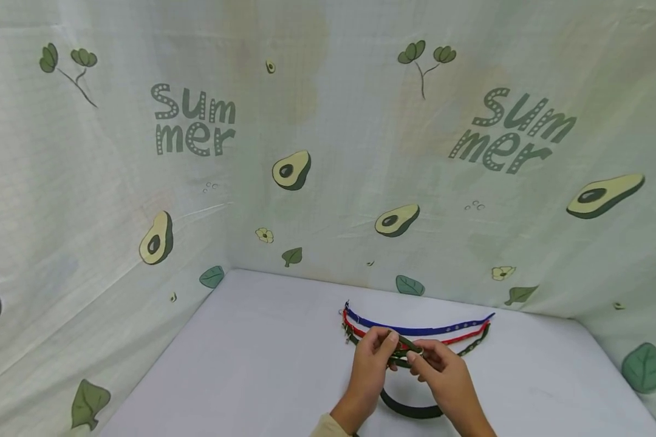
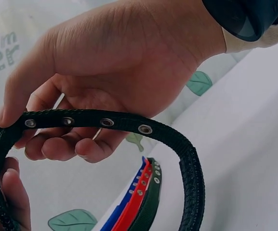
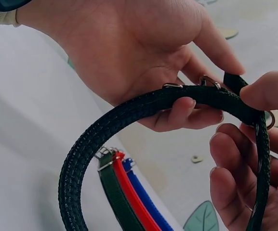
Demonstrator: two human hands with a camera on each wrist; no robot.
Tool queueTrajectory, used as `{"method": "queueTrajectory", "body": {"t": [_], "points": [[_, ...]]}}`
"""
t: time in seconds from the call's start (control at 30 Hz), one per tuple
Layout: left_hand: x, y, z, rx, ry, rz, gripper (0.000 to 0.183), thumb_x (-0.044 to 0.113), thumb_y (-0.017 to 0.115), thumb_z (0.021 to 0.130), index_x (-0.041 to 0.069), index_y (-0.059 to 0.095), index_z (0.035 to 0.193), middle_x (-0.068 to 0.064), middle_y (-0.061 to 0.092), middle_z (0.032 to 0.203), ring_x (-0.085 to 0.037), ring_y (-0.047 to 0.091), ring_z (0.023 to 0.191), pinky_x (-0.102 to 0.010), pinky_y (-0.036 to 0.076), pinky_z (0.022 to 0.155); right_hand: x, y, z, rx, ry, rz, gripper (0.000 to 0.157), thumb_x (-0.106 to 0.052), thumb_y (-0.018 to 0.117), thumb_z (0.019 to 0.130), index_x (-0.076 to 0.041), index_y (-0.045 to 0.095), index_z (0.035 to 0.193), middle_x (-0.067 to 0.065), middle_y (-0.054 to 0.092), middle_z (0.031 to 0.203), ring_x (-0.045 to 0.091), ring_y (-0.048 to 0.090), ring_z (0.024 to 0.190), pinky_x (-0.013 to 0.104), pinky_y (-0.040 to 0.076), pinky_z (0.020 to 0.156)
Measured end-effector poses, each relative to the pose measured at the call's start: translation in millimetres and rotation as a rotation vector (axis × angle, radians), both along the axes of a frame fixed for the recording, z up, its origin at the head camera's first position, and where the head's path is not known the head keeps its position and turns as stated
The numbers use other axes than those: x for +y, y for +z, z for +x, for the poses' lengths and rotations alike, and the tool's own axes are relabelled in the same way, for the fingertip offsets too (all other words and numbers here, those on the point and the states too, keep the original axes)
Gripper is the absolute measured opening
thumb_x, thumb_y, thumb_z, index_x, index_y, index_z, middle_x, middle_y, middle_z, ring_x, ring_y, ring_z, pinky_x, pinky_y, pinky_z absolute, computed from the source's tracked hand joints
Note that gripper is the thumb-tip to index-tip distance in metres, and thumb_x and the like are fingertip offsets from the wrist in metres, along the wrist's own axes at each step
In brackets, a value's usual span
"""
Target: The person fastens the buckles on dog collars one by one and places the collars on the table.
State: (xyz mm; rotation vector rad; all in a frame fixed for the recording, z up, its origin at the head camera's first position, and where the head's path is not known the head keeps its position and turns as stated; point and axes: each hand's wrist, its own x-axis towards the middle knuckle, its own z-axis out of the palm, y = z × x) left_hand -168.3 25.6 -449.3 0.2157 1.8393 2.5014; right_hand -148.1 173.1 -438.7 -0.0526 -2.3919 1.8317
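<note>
Both hands grip a dark green collar (image 1: 410,412) (image 2: 191,178) (image 3: 81,159), bent into a loop with its ends overlapping. My left hand (image 1: 369,352) (image 3: 124,53) supports the buckle end, thumb above and fingers beneath. Near it shows a metal buckle (image 3: 211,82); a short piece of strap sticks up beside the left thumb. My right hand (image 1: 440,367) (image 2: 114,57) pinches the strap with metal eyelets (image 2: 107,122) between thumb and fingers. A metal ring (image 3: 271,119) peeks out by the right thumb. Fingers partly hide where the two ends meet.
Behind the hands, a blue collar (image 1: 426,331), a red collar (image 1: 464,338) and a green collar (image 1: 477,343) lie side by side on the white table (image 1: 262,352). Their buckles are at left, eyelets at right. A printed curtain (image 1: 339,121) encloses the back and sides.
</note>
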Motion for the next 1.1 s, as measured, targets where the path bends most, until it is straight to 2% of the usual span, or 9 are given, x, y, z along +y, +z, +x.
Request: {"method": "queueTrajectory", "body": {"t": [0.27, 0.83, 0.97, 1.1], "points": [[0.8, -1.7, 0.7, -0.026, 0.014, 0.041, 0.030, 0.029, 0.061, 0.101, 0.002, 0.062, 0.114, -0.009, 0.068, 0.097, -0.019, 0.064, 0.083, -0.027, 0.055, 0.069, -0.7, 2.5, 1.8, -0.051, -0.003, -0.071, 0.026, -0.010, 0.071, 0.092, 0.002, 0.065, 0.114, 0.013, 0.070, 0.087, 0.023, 0.066, 0.073, 0.031, 0.056, 0.064], [-0.7, 1.5, 0.6, -0.077, 0.042, 0.087, 0.028, 0.031, 0.058, 0.102, 0.007, 0.061, 0.116, -0.009, 0.066, 0.098, -0.021, 0.065, 0.088, -0.031, 0.057, 0.070, -0.6, 1.0, 1.0, -0.077, -0.014, -0.097, 0.024, -0.009, 0.069, 0.094, 0.004, 0.065, 0.114, 0.013, 0.069, 0.087, 0.022, 0.065, 0.073, 0.031, 0.056, 0.064], [-2.1, 1.7, -0.1, -0.057, 0.013, 0.081, 0.030, 0.029, 0.058, 0.103, 0.003, 0.061, 0.118, -0.010, 0.067, 0.098, -0.020, 0.065, 0.088, -0.030, 0.057, 0.070, -0.5, 0.8, 1.7, -0.048, -0.022, -0.102, 0.023, -0.009, 0.068, 0.095, 0.005, 0.064, 0.113, 0.014, 0.069, 0.086, 0.021, 0.065, 0.072, 0.032, 0.056, 0.064], [-4.6, 0.8, -2.4, -0.026, -0.063, 0.026, 0.030, 0.024, 0.062, 0.101, 0.001, 0.062, 0.120, -0.009, 0.069, 0.101, -0.019, 0.066, 0.090, -0.030, 0.057, 0.073, 0.5, 0.8, 1.6, -0.011, -0.052, -0.171, 0.021, -0.007, 0.063, 0.098, 0.007, 0.062, 0.113, 0.016, 0.067, 0.084, 0.020, 0.065, 0.071, 0.031, 0.057, 0.064]]}}
